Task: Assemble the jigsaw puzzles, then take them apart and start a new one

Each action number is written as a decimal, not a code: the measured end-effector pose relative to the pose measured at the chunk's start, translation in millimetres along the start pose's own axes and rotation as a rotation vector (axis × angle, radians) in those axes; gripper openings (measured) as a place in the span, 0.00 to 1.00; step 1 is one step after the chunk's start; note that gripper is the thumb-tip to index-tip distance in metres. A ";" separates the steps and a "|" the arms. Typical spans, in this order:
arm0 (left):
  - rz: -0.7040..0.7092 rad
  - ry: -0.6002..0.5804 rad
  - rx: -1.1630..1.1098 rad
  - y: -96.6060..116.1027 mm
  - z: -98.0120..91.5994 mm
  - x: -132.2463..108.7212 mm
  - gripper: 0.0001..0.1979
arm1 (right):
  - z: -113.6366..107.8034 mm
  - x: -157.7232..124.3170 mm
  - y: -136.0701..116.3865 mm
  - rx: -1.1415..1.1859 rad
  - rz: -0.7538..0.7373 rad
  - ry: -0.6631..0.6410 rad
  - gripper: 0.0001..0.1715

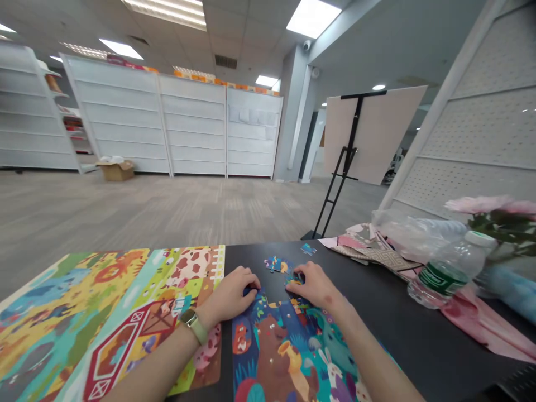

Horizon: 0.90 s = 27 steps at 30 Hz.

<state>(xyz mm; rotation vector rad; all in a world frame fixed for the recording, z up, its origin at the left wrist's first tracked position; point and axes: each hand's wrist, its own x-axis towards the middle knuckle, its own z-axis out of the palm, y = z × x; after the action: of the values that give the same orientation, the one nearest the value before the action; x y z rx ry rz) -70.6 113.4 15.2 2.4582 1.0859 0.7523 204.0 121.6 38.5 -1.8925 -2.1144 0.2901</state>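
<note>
A partly joined jigsaw puzzle (285,346) with a bear and a rabbit lies on the black table (402,329) in front of me. My left hand (232,296) rests curled at its upper left corner, fingers pressed down on a dark blue piece. My right hand (314,286) is curled over the puzzle's top edge, fingertips on a piece there. A small cluster of loose pieces (277,263) lies just beyond both hands. One single piece (308,249) sits farther back.
A finished farm puzzle (104,318) covers the table's left side. A plastic water bottle (448,271) lies on pink cloth (481,324) at right, beside pink flowers (489,206) and a clear bag (406,234). A black easel (343,162) stands behind the table.
</note>
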 end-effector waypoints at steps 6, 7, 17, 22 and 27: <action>0.000 -0.003 0.011 -0.7 0.7 0.7 0.08 | 5.8 4.5 6.5 0.104 -0.031 -0.029 0.22; 0.000 -0.004 0.014 -0.9 0.8 0.7 0.08 | 5.8 4.9 7.6 0.127 -0.043 -0.031 0.22; 0.000 -0.005 0.031 0.6 -0.3 0.8 0.08 | 3.3 5.8 3.3 0.322 -0.101 0.003 0.24; 0.004 -0.004 0.036 1.2 -0.6 0.1 0.07 | 6.8 9.4 6.5 0.425 -0.095 0.027 0.22; 0.007 -0.002 0.036 0.7 -0.9 0.0 0.08 | 19.6 11.3 -2.6 0.599 -0.144 -0.032 0.17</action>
<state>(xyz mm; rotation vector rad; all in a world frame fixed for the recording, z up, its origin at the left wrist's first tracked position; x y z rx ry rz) -70.7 113.0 16.3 2.4932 1.1000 0.7384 193.7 133.3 21.8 -1.3867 -1.8814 0.8184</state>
